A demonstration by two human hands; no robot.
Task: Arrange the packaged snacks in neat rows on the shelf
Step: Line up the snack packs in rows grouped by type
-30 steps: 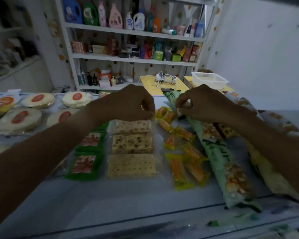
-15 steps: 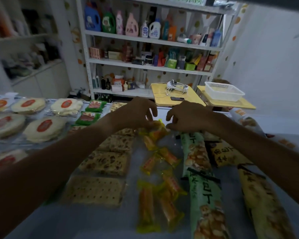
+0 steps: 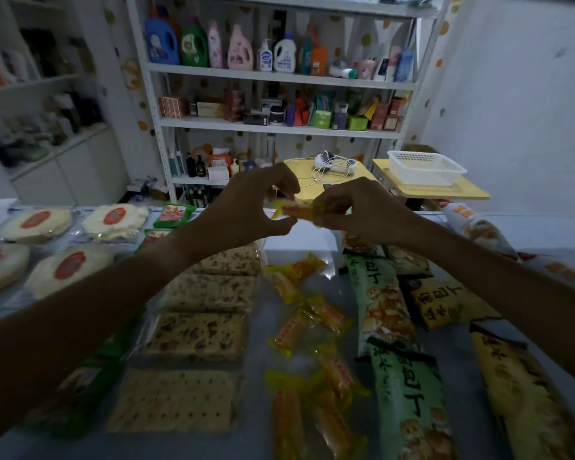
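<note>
1. Nearest edge of the bench [image 3: 289, 327]: a plain cracker pack [image 3: 173, 401] lies flat at the front of a column, with a seeded cracker pack [image 3: 196, 336] just behind it. The column runs straight away from the viewer, so this row reads as already arranged.
2. Centre front: the yellow snack bars [image 3: 312, 327] lie loose and crooked, some overlapping. Judged to be the row in hand and not yet straightened.
3. Right of these: a long green bag [image 3: 409, 400] and a yellow bag [image 3: 525, 403] lie lengthwise, roughly parallel, with further bags of each kind behind them.
4. Mid-distance, above the bench: one yellow snack bar [image 3: 296, 210] is held clear of the surface, lying crosswise between both hands. The left hand [image 3: 256, 207] pinches its left end between thumb and fingers; the right hand [image 3: 356, 214] has its grip closed round the right end. Holding both ends lets the wrapper be squared up before it is set down, most likely at the far end of the loose row.
5. Left, further back: round flatbread packs [image 3: 70, 265] with red labels sit in two lines; small green packets [image 3: 176, 215] lie beside them.
6. Beyond the bench: a white shelving unit [image 3: 279, 76] carries detergent bottles and boxes; a white basket [image 3: 424, 167] sits on a yellow table [image 3: 445, 190]
</note>
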